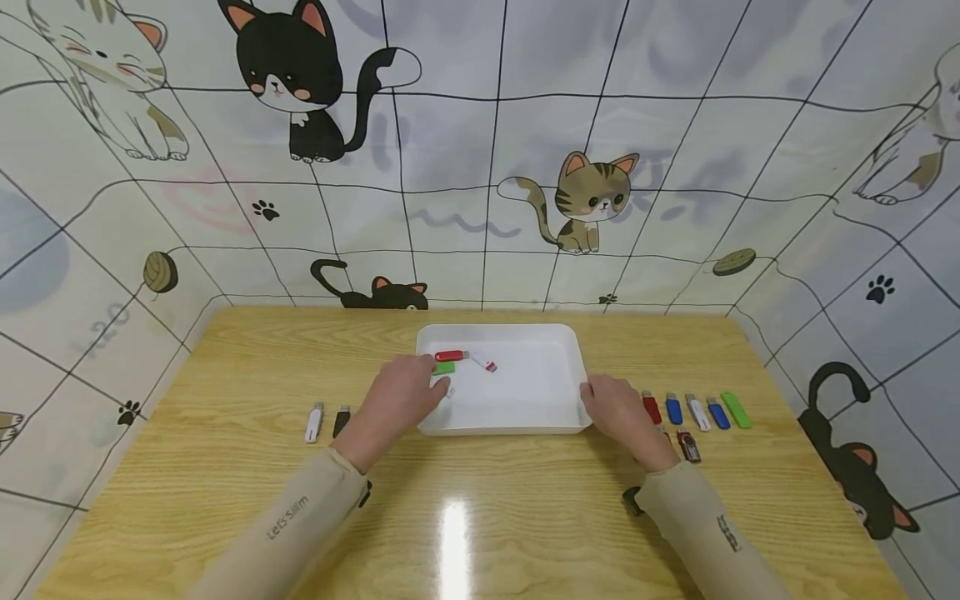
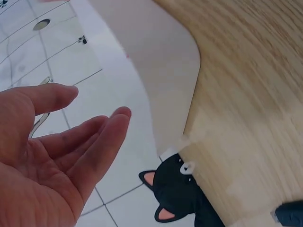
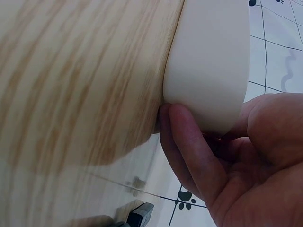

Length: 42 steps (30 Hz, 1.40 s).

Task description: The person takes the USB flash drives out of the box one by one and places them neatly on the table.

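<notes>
A white rectangular tray [image 1: 510, 421] rests on the table. In it lie a red USB stick [image 1: 452, 356], a white-and-red one [image 1: 483, 362] and a green one [image 1: 444, 367]. My left hand [image 1: 405, 387] is over the tray's left side beside these sticks; in the left wrist view its thumb and fingers are apart with nothing between them. A small pale thing by its thumb is too faint to identify. My right hand [image 1: 618, 412] grips the tray's right side, its fingers [image 3: 187, 130] against the outer wall and the thumb partly hidden behind the rim.
Right of the tray lie several USB sticks, among them a green one [image 1: 736, 410], a blue one [image 1: 673, 408] and a dark red one [image 1: 687, 446]. On the left are a white stick [image 1: 314, 423] and a black one [image 1: 341, 419]. Cat-patterned walls enclose the wooden table [image 1: 525, 517].
</notes>
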Motion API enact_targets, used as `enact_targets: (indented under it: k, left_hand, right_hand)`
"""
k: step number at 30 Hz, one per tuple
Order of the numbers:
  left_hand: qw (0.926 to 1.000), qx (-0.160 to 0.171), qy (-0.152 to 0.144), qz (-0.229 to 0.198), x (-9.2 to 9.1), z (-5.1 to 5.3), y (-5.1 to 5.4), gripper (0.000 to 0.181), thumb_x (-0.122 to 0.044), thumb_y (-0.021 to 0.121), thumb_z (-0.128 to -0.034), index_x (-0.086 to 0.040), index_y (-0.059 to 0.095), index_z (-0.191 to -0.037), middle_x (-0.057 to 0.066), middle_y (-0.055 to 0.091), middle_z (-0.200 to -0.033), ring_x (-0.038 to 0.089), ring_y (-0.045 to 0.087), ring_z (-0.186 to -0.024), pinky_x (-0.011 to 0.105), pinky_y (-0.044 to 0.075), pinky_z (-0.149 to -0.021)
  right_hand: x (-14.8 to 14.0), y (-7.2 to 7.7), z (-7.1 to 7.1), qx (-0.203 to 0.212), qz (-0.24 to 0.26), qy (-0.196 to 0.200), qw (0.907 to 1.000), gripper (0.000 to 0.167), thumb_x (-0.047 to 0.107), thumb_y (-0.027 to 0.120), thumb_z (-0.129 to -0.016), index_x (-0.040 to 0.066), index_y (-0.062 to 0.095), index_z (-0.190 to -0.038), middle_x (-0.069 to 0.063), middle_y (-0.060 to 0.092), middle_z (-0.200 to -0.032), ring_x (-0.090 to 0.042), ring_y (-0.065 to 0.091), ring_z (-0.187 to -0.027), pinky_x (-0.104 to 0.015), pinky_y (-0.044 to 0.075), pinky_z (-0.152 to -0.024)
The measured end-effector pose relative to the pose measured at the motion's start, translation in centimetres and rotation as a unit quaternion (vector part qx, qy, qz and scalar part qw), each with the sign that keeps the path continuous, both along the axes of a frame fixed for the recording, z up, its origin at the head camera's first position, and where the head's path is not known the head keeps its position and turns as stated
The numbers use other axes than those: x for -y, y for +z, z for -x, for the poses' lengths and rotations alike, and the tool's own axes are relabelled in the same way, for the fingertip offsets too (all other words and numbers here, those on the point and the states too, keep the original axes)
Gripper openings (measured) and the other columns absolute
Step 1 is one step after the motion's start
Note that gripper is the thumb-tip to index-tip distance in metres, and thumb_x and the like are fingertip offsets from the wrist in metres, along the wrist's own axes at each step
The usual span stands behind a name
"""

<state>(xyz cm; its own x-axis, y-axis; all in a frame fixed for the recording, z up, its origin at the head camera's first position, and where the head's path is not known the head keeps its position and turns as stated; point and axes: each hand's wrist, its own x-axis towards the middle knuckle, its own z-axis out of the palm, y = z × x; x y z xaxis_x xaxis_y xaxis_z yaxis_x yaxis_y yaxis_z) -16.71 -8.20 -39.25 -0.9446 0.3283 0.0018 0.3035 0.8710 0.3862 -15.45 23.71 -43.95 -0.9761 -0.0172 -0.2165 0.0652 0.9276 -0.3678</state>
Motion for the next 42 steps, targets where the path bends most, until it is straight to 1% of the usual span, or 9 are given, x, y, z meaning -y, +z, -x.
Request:
enact_targets:
  k: [4, 8, 13, 17, 30, 32, 34, 39, 42]
  left_hand:
    - [0.9992, 0.008, -0.002, 0.039, -1.2, 0.3, -0.6, 0.03, -0.025, 0.068, -0.1005, 0.002, 0.068, -0.087, 0.002, 0.047, -0.058, 0.016, 0.043, -0.052, 0.024, 0.031, -0.047]
    - [0.9976, 0.004, 0.0, 0.069, -2.0, 0.7, -1.4, 0.032, -0.024, 0.068, -0.1007, 0.003, 0.067, -0.085, 0.002, 0.045, -0.055, 0.015, 0.042, -0.048, 0.024, 0.03, -0.044]
    - [0.9931, 0.003, 0.001, 0.118, -2.7, 1.1, -2.2, 0.032, -0.026, 0.068, -0.1008, 0.001, 0.07, -0.083, 0.008, 0.058, -0.066, 0.018, 0.05, -0.056, 0.027, 0.043, -0.05]
    - [0.9891, 0.015, -0.006, 0.146, -2.9, 1.3, -2.7, 0.029, -0.026, 0.068, -0.1013, 0.0, 0.074, -0.091, 0.012, 0.066, -0.08, 0.021, 0.056, -0.068, 0.033, 0.055, -0.06]
    - [0.9864, 0.022, -0.03, 0.16, -3.1, 1.2, -3.4, 0.019, -0.021, 0.065, -0.1033, -0.004, 0.075, -0.103, 0.011, 0.069, -0.086, 0.021, 0.057, -0.069, 0.038, 0.058, -0.064]
    - [0.9877, 0.014, -0.036, 0.152, -3.1, 1.2, -3.4, 0.016, -0.017, 0.064, -0.1035, -0.005, 0.073, -0.102, 0.011, 0.068, -0.085, 0.022, 0.056, -0.069, 0.039, 0.057, -0.062]
    - [0.9895, 0.008, -0.035, 0.14, -3.1, 1.1, -3.5, 0.014, -0.014, 0.064, -0.1031, -0.004, 0.071, -0.11, 0.013, 0.069, -0.09, 0.024, 0.058, -0.072, 0.04, 0.058, -0.063]
    - [0.9913, -0.019, -0.025, 0.128, -3.1, 1.2, -3.8, 0.034, -0.016, 0.071, -0.0983, 0.004, 0.061, -0.124, 0.018, 0.068, -0.097, 0.027, 0.065, -0.08, 0.04, 0.062, -0.069]
    - [0.9877, -0.037, -0.033, 0.148, -3.1, 1.3, -3.9, 0.031, -0.019, 0.074, -0.0966, 0.007, 0.066, -0.112, 0.016, 0.066, -0.094, 0.026, 0.064, -0.083, 0.039, 0.062, -0.073]
  right_hand:
    - [0.0, 0.0, 0.0, -0.001, 0.0, 0.0, 1.0, 0.027, 0.016, 0.048, -0.108, -0.001, 0.063, -0.093, -0.008, 0.05, -0.071, -0.022, 0.049, -0.064, -0.031, 0.04, -0.057]
    - [0.1, 0.0, 0.0, 0.0, 0.0, -0.002, 1.0, 0.027, 0.016, 0.049, -0.108, -0.002, 0.064, -0.096, -0.008, 0.05, -0.071, -0.022, 0.049, -0.064, -0.03, 0.04, -0.057]
    - [0.1, 0.0, 0.0, 0.001, -0.003, 0.001, 1.0, 0.027, 0.016, 0.049, -0.108, -0.002, 0.063, -0.094, -0.008, 0.049, -0.07, -0.022, 0.049, -0.063, -0.03, 0.04, -0.057]
    - [0.2, -0.1, 0.1, 0.0, -0.006, 0.002, 1.0, 0.027, 0.016, 0.049, -0.108, -0.001, 0.063, -0.093, -0.008, 0.049, -0.07, -0.022, 0.049, -0.063, -0.03, 0.04, -0.057]
    - [0.3, 0.0, 0.1, 0.001, -0.006, 0.0, 1.0, 0.026, 0.015, 0.05, -0.108, -0.003, 0.065, -0.097, -0.008, 0.049, -0.069, -0.022, 0.049, -0.063, -0.029, 0.041, -0.058]
    - [0.2, 0.0, 0.1, 0.001, -0.006, -0.001, 1.0, 0.026, 0.015, 0.05, -0.108, -0.003, 0.065, -0.097, -0.008, 0.049, -0.069, -0.022, 0.049, -0.063, -0.029, 0.041, -0.058]
    - [0.2, 0.1, 0.1, 0.001, -0.005, -0.001, 1.0, 0.026, 0.015, 0.05, -0.108, -0.003, 0.066, -0.098, -0.008, 0.049, -0.069, -0.022, 0.049, -0.063, -0.029, 0.041, -0.058]
    - [0.1, 0.0, 0.1, 0.0, -0.005, 0.0, 1.0, 0.027, 0.015, 0.05, -0.108, -0.004, 0.066, -0.098, -0.008, 0.049, -0.07, -0.022, 0.049, -0.063, -0.029, 0.04, -0.057]
    - [0.1, -0.1, 0.1, -0.003, -0.005, 0.001, 1.0, 0.027, 0.015, 0.049, -0.108, -0.002, 0.065, -0.094, -0.008, 0.049, -0.069, -0.022, 0.049, -0.062, -0.029, 0.04, -0.057]
